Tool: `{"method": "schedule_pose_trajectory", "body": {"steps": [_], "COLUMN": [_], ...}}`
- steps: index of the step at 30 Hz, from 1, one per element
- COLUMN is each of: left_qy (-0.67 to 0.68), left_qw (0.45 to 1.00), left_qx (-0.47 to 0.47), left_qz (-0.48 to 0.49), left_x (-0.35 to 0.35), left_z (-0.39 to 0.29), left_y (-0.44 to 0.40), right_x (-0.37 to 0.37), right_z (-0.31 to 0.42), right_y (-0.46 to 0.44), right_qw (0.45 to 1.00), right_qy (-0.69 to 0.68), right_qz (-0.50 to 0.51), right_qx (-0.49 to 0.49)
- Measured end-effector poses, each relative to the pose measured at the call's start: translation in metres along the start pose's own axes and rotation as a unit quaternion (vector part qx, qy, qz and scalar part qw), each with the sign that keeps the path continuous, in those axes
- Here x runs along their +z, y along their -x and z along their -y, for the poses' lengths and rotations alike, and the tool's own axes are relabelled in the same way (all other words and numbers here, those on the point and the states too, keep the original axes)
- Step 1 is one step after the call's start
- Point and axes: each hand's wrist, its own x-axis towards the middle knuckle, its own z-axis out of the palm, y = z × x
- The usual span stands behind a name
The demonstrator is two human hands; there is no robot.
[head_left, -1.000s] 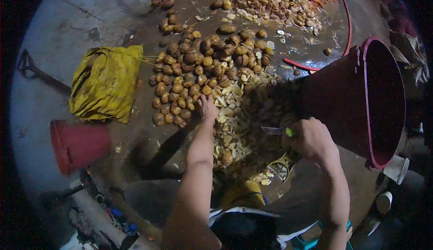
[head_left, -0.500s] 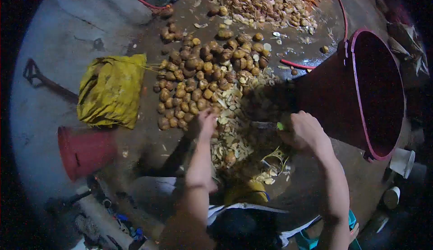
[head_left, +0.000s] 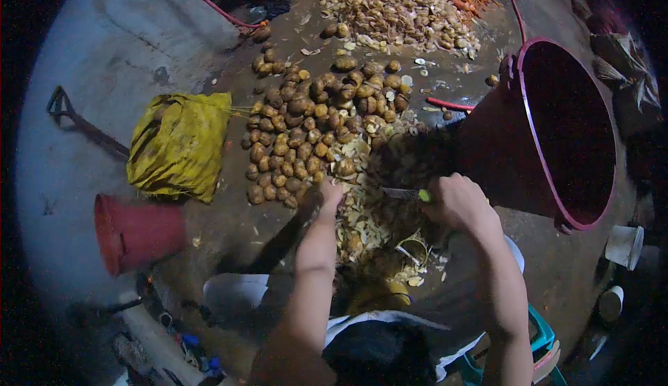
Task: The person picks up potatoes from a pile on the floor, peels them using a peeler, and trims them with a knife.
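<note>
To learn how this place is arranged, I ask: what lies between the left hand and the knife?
In the head view, pale peelings lie on the ground between the left hand and the knife, partly in shadow.

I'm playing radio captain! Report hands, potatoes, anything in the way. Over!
Right hand gripping knife. Left hand by potatoes, grip unclear. Big bucket near right hand, seemingly not blocking.

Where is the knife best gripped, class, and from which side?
Probably by the green handle, coming from the right, where the right hand grips it: the slim blade of the knife points left, towards the left hand.
</note>
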Motion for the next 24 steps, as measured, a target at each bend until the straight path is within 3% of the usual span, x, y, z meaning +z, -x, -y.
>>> {"method": "schedule_pose_trajectory", "body": {"steps": [1,2,3,4,5,6,7,10,12,15,17,20,23,24], "left_qy": [0.0,0.157,-0.017,-0.11,-0.001,-0.091,-0.093,-0.115,-0.17,-0.119,-0.271,-0.372,-0.427,-0.373], "left_qw": [0.999,0.985,0.994,0.975,0.999,0.99,0.985,0.992,0.981,0.989,0.959,0.927,0.894,0.923], "left_qx": [-0.01,-0.073,-0.01,0.127,0.035,0.008,0.028,0.019,-0.097,-0.091,-0.082,-0.034,-0.004,-0.02], "left_qz": [-0.037,-0.009,-0.107,-0.146,-0.041,-0.105,-0.142,-0.055,0.004,0.011,-0.022,0.04,0.136,0.096], "left_x": [-0.008,-0.021,-0.023,0.019,-0.045,-0.05,-0.043,-0.062,-0.06,-0.057,-0.036,-0.003,-0.021,-0.029], "left_z": [-0.013,-0.032,-0.035,0.043,-0.045,-0.05,-0.034,-0.038,-0.038,-0.036,-0.012,0.056,0.049,0.036], "left_y": [-0.004,-0.006,-0.021,-0.097,-0.049,-0.063,-0.085,-0.123,-0.141,-0.151,-0.171,-0.224,-0.224,-0.211], "right_x": [-0.008,-0.013,-0.014,-0.013,-0.013,-0.014,-0.017,-0.023,-0.016,-0.011,-0.01,-0.005,-0.009,-0.012], "right_z": [0.003,0.004,0.002,0.0,-0.002,-0.004,-0.005,-0.006,-0.01,-0.015,-0.011,-0.012,-0.002,0.001], "right_y": [0.0,-0.001,-0.005,-0.01,-0.014,-0.018,-0.022,-0.029,-0.031,-0.042,-0.044,-0.043,-0.044,-0.043], "right_qw": [1.0,1.0,1.0,0.999,0.999,0.999,0.999,0.997,0.998,0.989,0.989,0.99,0.992,0.994], "right_qy": [0.005,0.011,0.013,0.023,0.032,0.034,0.039,0.05,0.053,0.038,0.038,0.042,0.052,0.061], "right_qz": [0.01,0.02,0.024,0.025,0.027,0.032,0.036,0.048,0.036,0.135,0.132,0.13,0.11,0.094], "right_qx": [0.003,0.007,0.01,0.007,0.004,0.009,0.011,0.017,0.023,0.048,0.049,0.039,0.019,0.016]}}
